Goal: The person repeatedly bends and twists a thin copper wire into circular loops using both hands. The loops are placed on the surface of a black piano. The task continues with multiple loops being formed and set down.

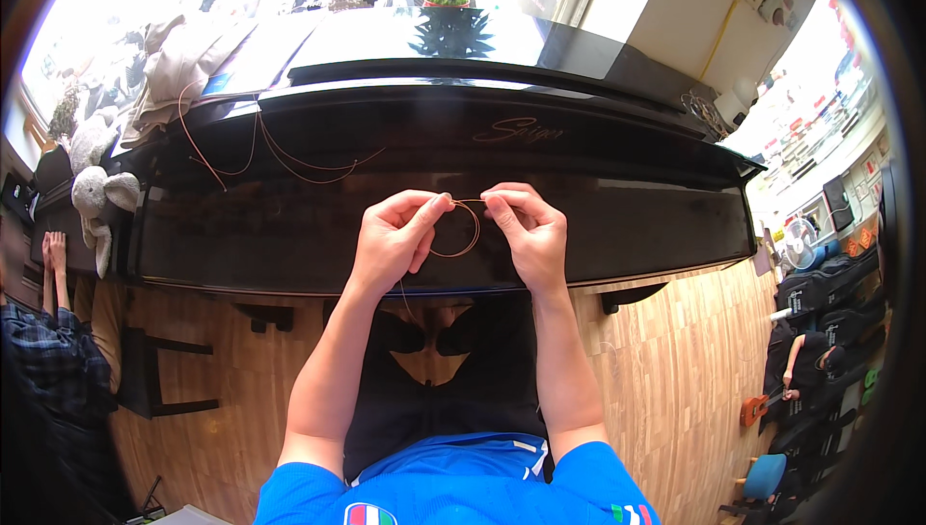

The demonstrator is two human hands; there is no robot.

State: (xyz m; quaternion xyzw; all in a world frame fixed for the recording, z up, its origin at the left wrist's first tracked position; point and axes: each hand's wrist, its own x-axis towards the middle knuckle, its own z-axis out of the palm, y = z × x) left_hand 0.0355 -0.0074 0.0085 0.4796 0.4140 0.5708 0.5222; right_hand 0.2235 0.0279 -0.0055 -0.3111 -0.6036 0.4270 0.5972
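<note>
1. I see the left hand (400,228) and right hand (529,226) each pinching a thin copper-coloured wire (477,231) over the black piano (627,173).
2. A ring is formed; one tail hangs loose, so I'd judge it unfinished.
3. Farther out, other wires (333,180) drape uncoiled.

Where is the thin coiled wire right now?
In the head view, the coiled wire is near the centre, pinched between the left hand and the right hand, with the black piano behind it.

Cursive lettering (526,130) marks the black piano (617,202), small white print (797,302) a black bag (818,286)
</note>
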